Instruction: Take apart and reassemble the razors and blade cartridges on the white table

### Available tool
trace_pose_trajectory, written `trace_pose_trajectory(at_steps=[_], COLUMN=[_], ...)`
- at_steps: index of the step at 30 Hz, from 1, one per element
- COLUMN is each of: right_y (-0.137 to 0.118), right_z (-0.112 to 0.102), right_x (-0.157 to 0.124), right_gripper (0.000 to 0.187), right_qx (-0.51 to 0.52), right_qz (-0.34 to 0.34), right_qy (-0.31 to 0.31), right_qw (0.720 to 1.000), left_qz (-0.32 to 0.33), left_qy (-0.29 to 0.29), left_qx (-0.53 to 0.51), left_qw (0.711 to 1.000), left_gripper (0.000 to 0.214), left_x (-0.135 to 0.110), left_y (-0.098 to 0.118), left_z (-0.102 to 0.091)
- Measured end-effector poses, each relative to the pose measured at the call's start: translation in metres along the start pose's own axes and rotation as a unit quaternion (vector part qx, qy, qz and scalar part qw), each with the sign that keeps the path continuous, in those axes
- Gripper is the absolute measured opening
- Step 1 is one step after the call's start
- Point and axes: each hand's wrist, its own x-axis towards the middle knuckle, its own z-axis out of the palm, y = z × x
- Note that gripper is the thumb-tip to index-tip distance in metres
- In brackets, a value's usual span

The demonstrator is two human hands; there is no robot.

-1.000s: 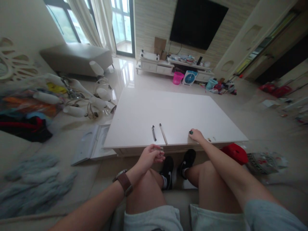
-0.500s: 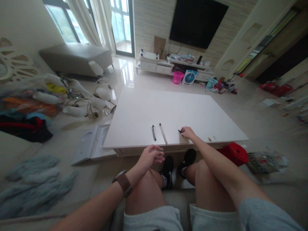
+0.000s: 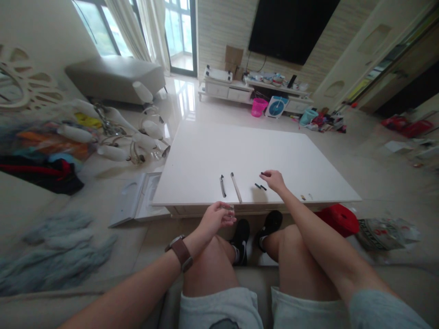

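Reference thing: the pale stick (image 3: pixel 236 187) on the white tabletop (image 3: pixel 206 146).

1. Right hand (image 3: pixel 274 179): raised to the right of the stick. Grip closed in a fingertip pinch, apparently on a small dark item (image 3: pixel 262 173); detail is too small to identify.
2. Two dark pieces (image 3: pixel 260 187): on the tabletop, right of the stick, near each other, just below the right hand.
3. Left hand (image 3: pixel 217 214): on the person's side of the stick, off the tabletop edge. Grip partly curled around a clear item (image 3: pixel 232 210).
4. Grey tool (image 3: pixel 222 186): just left of the stick, roughly parallel.

Step in hand, as judged: handling small dark parts singly with the right hand. Next move calls for a precise pinch and a steady left hand.
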Motion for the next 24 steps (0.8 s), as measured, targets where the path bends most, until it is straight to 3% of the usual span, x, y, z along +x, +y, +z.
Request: trace_pose_trajectory(at_steps=[3,4,7,9,11,14,17,24], right_y=[-0.032,-0.046,-0.094,-0.123,-0.143,-0.155,-0.158,-0.176], right_z=[-0.010,-0.012,-0.013,-0.010,-0.005,0.005,0.017,0.030], right_x=[-0.018,-0.027,-0.063,-0.089,-0.108,-0.119,-0.114,-0.103], right_gripper=[0.027,0.027,0.028,0.029,0.028,0.024,0.019,0.007], right_qx=[0.089,0.175,0.405,0.468,0.476,0.439,0.411,0.418], right_qz=[-0.034,-0.051,-0.060,-0.067,-0.088,-0.123,-0.138,-0.201], right_qy=[0.028,0.039,-0.013,-0.054,-0.091,-0.112,-0.110,-0.114], right_qw=[0.995,0.982,0.912,0.880,0.870,0.883,0.894,0.879], left_qz=[0.007,0.010,0.027,0.046,0.064,0.076,0.072,0.082], left_qy=[0.015,0.021,0.041,0.051,0.055,0.061,0.066,0.083], left_qx=[-0.030,-0.042,-0.071,-0.083,-0.093,-0.103,-0.109,-0.125], left_qw=[0.999,0.999,0.996,0.994,0.992,0.990,0.989,0.985], left_gripper=[0.026,0.029,0.036,0.038,0.040,0.041,0.037,0.035], left_x=[0.001,0.001,0.002,0.001,0.000,0.000,0.000,0.003], left_y=[0.002,0.002,0.003,0.003,0.004,0.005,0.005,0.003], left_z=[-0.001,-0.001,-0.003,-0.004,-0.005,-0.004,-0.003,-0.004])
